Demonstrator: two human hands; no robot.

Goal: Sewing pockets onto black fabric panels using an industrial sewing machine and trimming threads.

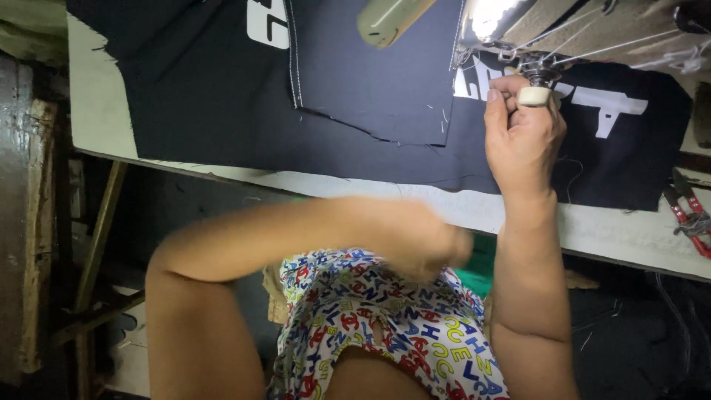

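The right hand [521,137] is pinching something small at the sewing machine [503,22] needle, resting on black cloth [222,96] lying flat across the table [622,237]. The left hand [426,241] is blurring below the edge; grip indeterminate. Cloth is judged light, limp, best pressed flat near the seam

Dim room, glaring machine lamp [490,16] — left hand [426,241] motion-blurred

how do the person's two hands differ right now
The right hand is raised on the black fabric by the sewing machine's needle area; the left hand sits low, off the table, above the lap. The right hand is sharp and wears a pale finger guard; the left hand is motion-blurred, its grip unreadable. Both are bare.
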